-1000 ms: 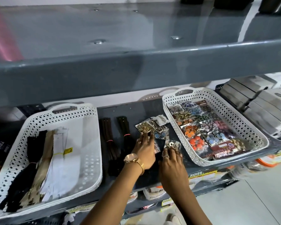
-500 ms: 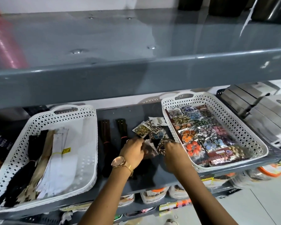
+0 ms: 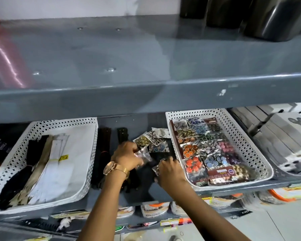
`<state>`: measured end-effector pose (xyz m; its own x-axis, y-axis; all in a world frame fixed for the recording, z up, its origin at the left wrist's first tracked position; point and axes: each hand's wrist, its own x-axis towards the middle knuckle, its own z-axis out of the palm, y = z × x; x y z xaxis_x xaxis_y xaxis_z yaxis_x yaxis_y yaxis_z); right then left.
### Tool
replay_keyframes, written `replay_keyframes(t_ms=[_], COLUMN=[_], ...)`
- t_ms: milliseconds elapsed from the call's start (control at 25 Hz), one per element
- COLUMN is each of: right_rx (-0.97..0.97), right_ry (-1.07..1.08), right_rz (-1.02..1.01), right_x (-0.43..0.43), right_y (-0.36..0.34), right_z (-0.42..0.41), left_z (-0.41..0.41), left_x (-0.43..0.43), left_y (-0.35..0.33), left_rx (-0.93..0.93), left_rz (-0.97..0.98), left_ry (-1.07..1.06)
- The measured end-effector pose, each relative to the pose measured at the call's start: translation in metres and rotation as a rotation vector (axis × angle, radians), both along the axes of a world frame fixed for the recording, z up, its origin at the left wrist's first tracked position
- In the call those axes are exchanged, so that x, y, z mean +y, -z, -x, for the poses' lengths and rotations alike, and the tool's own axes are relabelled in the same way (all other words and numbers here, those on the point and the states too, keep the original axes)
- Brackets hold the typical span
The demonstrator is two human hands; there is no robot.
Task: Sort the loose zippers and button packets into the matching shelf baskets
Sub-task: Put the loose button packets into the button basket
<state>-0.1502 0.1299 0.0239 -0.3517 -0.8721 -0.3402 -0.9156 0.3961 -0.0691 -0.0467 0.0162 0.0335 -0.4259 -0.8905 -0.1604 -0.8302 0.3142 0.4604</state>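
Note:
Loose button packets (image 3: 152,140) lie on the grey shelf between two white perforated baskets. My left hand (image 3: 127,156), with a gold watch on the wrist, grips a clear button packet (image 3: 144,156). My right hand (image 3: 169,171) pinches another small packet (image 3: 156,168) at the shelf surface. The left basket (image 3: 87,164) holds black, tan and white zippers (image 3: 40,171). The right basket (image 3: 241,141) is full of coloured button packets (image 3: 207,153). Dark loose zippers (image 3: 103,148) lie on the shelf just left of my left hand.
A grey upper shelf (image 3: 146,87) overhangs the baskets, with dark containers (image 3: 274,18) on top. Grey and white boxes (image 3: 285,141) stand right of the button basket. Packaged goods (image 3: 155,209) fill the shelf below. Dark packets (image 3: 0,146) sit at the far left.
The view has tilted up and closer. My left hand has closed on a clear packet, and my right hand has shifted slightly right, still pinching a small packet.

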Motion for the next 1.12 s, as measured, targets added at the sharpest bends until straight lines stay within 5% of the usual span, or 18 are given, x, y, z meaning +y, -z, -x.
replay_keyframes(t_ms=[320,640,840,960,1120], right_rx=[0.118,-0.635,-0.76,-0.743,-0.525], right_ry=[-0.151,0.089,0.484,0.482,0.37], right_rz=[-0.03,0.479,0.495,0.455,0.284], right_x=[-0.001,0.061,0.085,0.087,0.087], right_y=[0.005,-0.066,-0.051,-0.026,-0.017], right_z=[0.0,0.118,0.202,0.202,0.204], left_z=[0.01,0.048,0.1,0.115,0.115], left_x=[0.043,0.071,0.109,0.119,0.116], left_y=[-0.012,-0.009,0.009,0.011,0.009], left_rx=[0.494,0.734,0.465,0.155,-0.128], left_rz=[0.398,0.741,0.684,0.368,0.262], left_ry=[-0.036,0.037,0.363,0.345,0.433])
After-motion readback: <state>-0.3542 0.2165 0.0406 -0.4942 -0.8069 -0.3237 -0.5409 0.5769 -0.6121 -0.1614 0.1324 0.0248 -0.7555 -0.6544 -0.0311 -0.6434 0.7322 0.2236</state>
